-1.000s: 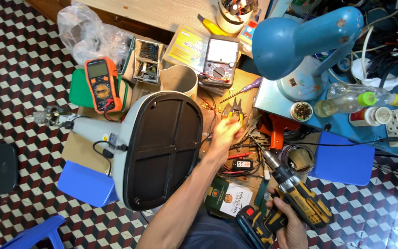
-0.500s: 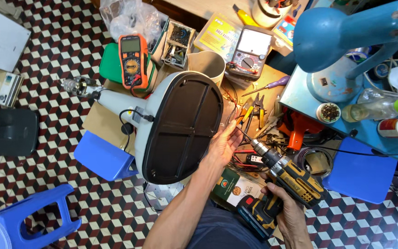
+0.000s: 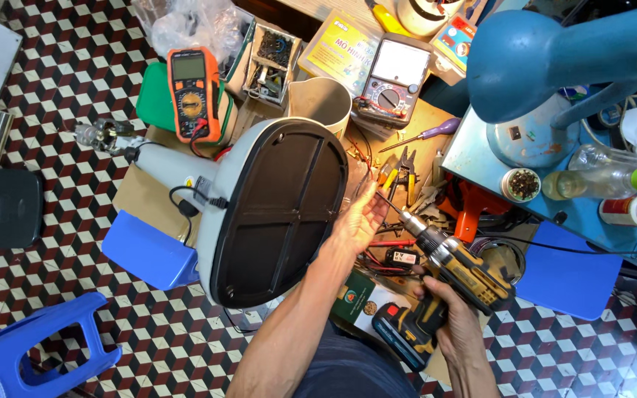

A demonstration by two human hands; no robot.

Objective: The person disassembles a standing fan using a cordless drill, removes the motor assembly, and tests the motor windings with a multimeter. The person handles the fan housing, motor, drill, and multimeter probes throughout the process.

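Lying tilted across the cluttered floor between a blue stool (image 3: 149, 250) and a scatter of pliers (image 3: 407, 166) and wires, the fan base (image 3: 278, 210) is steadied at its right edge by the left hand (image 3: 359, 221), fingers together and curled loosely against the rim. The cordless drill (image 3: 455, 269) is gripped in the right hand (image 3: 455, 324), fingers wrapped shut round the handle, bit aimed towards the left fingertips. A slip of the bit could graze those fingers, or loose wires could be snagged.
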